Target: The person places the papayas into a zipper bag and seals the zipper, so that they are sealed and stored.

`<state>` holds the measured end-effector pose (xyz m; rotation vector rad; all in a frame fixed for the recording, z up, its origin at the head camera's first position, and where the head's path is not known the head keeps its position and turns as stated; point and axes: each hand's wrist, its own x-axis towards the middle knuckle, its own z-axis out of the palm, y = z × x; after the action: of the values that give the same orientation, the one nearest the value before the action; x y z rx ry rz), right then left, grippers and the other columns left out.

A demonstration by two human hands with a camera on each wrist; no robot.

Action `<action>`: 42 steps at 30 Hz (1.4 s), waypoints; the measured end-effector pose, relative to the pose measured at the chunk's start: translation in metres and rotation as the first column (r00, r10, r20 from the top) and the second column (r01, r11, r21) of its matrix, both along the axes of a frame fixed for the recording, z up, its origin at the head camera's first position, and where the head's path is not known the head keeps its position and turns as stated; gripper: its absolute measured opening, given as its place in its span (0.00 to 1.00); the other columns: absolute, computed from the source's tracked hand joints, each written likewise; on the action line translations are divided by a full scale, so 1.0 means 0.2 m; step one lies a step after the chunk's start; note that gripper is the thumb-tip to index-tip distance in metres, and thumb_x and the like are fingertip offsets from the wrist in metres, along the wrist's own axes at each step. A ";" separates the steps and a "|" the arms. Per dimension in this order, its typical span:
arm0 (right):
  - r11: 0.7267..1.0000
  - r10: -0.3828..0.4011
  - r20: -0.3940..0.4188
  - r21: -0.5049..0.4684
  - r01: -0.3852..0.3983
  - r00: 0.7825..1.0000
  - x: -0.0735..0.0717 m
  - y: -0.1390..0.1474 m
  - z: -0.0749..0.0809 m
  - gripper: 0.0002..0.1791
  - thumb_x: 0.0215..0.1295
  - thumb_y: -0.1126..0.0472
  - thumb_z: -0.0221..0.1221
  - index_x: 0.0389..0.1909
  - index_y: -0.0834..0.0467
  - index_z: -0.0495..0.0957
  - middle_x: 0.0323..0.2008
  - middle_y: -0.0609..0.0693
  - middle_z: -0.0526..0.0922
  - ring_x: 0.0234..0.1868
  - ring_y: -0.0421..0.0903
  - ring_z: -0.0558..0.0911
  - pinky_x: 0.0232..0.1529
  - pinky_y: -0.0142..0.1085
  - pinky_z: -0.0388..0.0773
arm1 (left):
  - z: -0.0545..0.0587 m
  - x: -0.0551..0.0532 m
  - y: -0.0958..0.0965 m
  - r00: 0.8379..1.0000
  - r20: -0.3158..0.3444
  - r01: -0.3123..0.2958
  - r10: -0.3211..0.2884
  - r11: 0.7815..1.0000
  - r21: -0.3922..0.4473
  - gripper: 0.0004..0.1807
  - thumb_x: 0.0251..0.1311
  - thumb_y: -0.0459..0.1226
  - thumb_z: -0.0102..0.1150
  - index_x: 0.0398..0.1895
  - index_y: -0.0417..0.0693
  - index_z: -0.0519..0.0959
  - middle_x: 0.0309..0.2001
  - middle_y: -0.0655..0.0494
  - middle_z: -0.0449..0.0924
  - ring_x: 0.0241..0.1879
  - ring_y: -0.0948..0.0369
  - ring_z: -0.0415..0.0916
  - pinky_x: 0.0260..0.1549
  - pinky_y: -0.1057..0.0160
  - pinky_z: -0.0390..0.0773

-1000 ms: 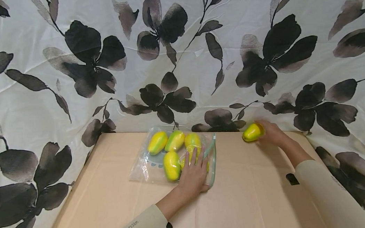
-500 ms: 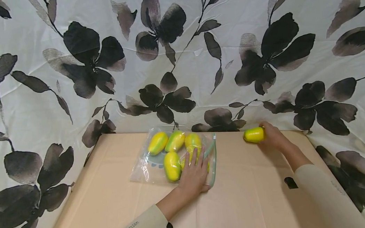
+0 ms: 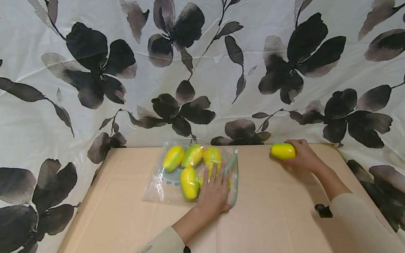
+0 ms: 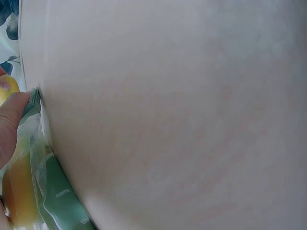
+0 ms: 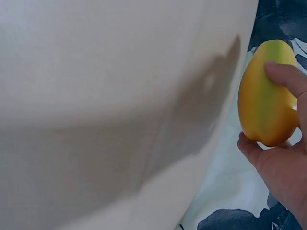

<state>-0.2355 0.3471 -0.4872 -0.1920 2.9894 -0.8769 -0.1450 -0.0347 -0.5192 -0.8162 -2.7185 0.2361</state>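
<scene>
My right hand [image 3: 303, 156] grips a yellow-green mango [image 3: 282, 151] near the table's far edge, apart from the bag. In the right wrist view the mango [image 5: 266, 96] is orange-yellow with a green stripe, the thumb lying across it and fingers under its lower end. My left hand [image 3: 213, 189] rests with straight, spread fingers on a clear zip bag [image 3: 158, 193]. Inside the bag lie several similar mangoes [image 3: 189, 183], some partly hidden under the hand. The left wrist view shows the left thumb [image 4: 12, 115] at the bag's green edge [image 4: 32, 103].
The bag lies on a pale tan tabletop [image 3: 260, 216], toward its back. Behind the table hangs a white cloth [image 3: 126, 15] with dark flowers, which also drapes at both sides. A small black object [image 3: 322, 211] shows beside the right sleeve.
My right hand has turned the mango, so its long side now lies sideways in the head view. The left hand and the bag stay in place; the head view has shifted slightly.
</scene>
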 end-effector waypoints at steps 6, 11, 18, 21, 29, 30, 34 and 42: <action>0.998 -0.018 -0.019 -0.058 0.016 1.000 0.08 -0.04 -0.01 0.42 0.58 0.61 0.71 0.71 0.67 0.63 0.60 0.76 0.58 0.58 0.70 0.64 0.53 0.61 0.68 | -0.01 0.00 -0.01 1.000 -0.007 0.002 -0.003 1.000 -0.004 0.66 0.42 0.72 0.71 0.79 0.43 0.61 0.83 0.40 0.48 0.80 0.41 0.53 0.75 0.37 0.58; 0.998 0.009 -0.002 -0.066 -0.009 1.000 0.14 -0.09 0.00 0.43 0.56 0.64 0.69 0.71 0.70 0.61 0.61 0.77 0.56 0.57 0.69 0.66 0.53 0.60 0.69 | -0.01 0.00 0.00 1.000 -0.004 0.005 -0.005 1.000 -0.005 0.65 0.43 0.72 0.70 0.79 0.44 0.60 0.83 0.40 0.47 0.80 0.41 0.53 0.75 0.38 0.58; 0.994 0.088 0.049 -0.071 -0.084 0.995 0.23 -0.18 0.02 0.47 0.48 0.69 0.67 0.71 0.70 0.59 0.61 0.75 0.59 0.57 0.67 0.68 0.56 0.61 0.69 | 0.00 0.00 0.00 1.000 0.002 0.004 -0.004 1.000 -0.014 0.65 0.43 0.72 0.70 0.79 0.44 0.61 0.83 0.40 0.48 0.80 0.40 0.53 0.75 0.38 0.58; 0.989 0.128 0.063 -0.084 -0.122 0.990 0.26 -0.22 0.03 0.47 0.48 0.70 0.67 0.72 0.68 0.59 0.61 0.74 0.59 0.58 0.67 0.69 0.58 0.62 0.69 | 0.00 0.00 0.00 1.000 0.002 0.000 0.000 1.000 -0.018 0.66 0.42 0.73 0.70 0.79 0.44 0.61 0.83 0.40 0.48 0.80 0.41 0.53 0.75 0.38 0.58; 0.968 0.238 0.057 -0.093 -0.232 0.970 0.34 -0.34 0.04 0.43 0.58 0.70 0.70 0.73 0.66 0.60 0.61 0.69 0.63 0.60 0.65 0.70 0.63 0.65 0.69 | 0.01 -0.01 0.01 1.000 0.024 -0.002 0.003 1.000 -0.022 0.66 0.43 0.72 0.70 0.80 0.44 0.59 0.83 0.40 0.47 0.80 0.41 0.52 0.76 0.38 0.57; 0.965 0.252 0.057 -0.095 -0.246 0.966 0.34 -0.35 0.04 0.43 0.59 0.70 0.70 0.73 0.66 0.60 0.62 0.68 0.63 0.61 0.64 0.70 0.64 0.65 0.69 | 0.02 -0.01 0.01 1.000 0.029 -0.003 0.004 1.000 -0.024 0.66 0.44 0.72 0.69 0.80 0.44 0.59 0.83 0.40 0.46 0.80 0.41 0.51 0.76 0.38 0.57; 0.954 0.289 0.066 -0.098 -0.282 0.955 0.35 -0.41 0.03 0.42 0.60 0.69 0.70 0.73 0.64 0.61 0.63 0.66 0.65 0.61 0.62 0.71 0.65 0.64 0.70 | 0.02 -0.01 0.01 0.999 0.035 -0.003 0.004 1.000 -0.029 0.67 0.44 0.73 0.69 0.80 0.44 0.58 0.83 0.40 0.44 0.80 0.40 0.51 0.76 0.37 0.56; 0.933 0.354 0.071 -0.089 -0.348 0.932 0.36 -0.53 0.00 0.43 0.60 0.66 0.72 0.74 0.62 0.62 0.63 0.64 0.67 0.61 0.59 0.73 0.65 0.59 0.72 | 0.02 0.00 0.00 0.999 0.045 -0.003 0.004 1.000 -0.029 0.67 0.44 0.72 0.70 0.81 0.43 0.57 0.83 0.39 0.44 0.80 0.40 0.51 0.76 0.37 0.57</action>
<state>-0.1639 0.2416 -0.4881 -0.6500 2.7173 -0.9249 -0.1459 -0.0348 -0.5157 -0.8349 -2.7648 0.2617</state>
